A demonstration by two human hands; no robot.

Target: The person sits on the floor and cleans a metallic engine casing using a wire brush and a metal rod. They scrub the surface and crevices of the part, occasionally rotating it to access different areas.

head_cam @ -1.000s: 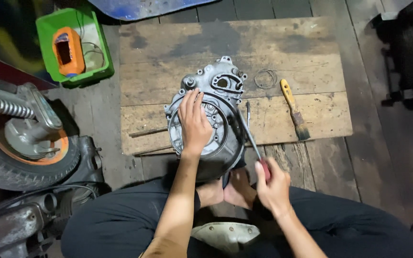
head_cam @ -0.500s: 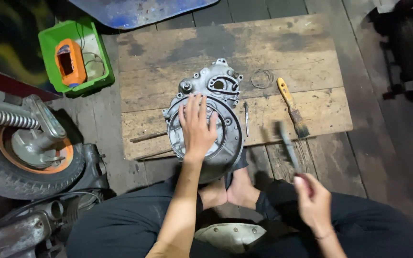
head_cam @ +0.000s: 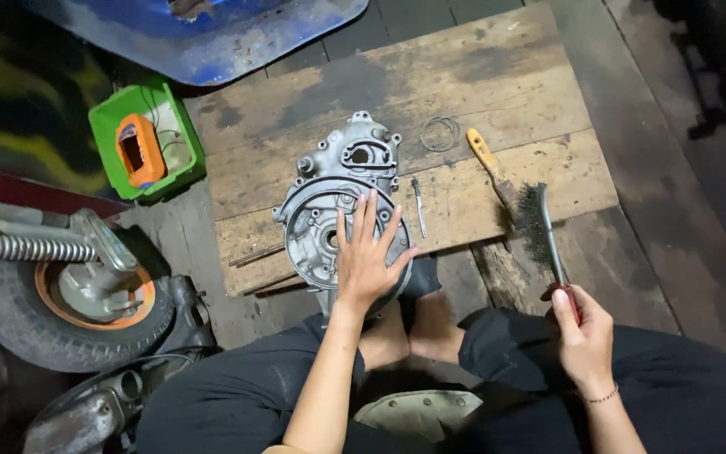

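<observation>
Pressing spread left hand on casing: heavy, rigid, greasy; hold rim. Right hand at 3 o'clock clenches wire brush.

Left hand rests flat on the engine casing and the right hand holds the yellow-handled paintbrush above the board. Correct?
Not quite. The right hand holds a red-handled wire brush; the paintbrush lies untouched on the board. The head view shows it. The left hand does rest flat on the casing.

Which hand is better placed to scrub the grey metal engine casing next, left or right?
Probably the right hand: it grips the red-handled wire brush. The left hand lies flat on the grey metal engine casing, steadying it.
</observation>
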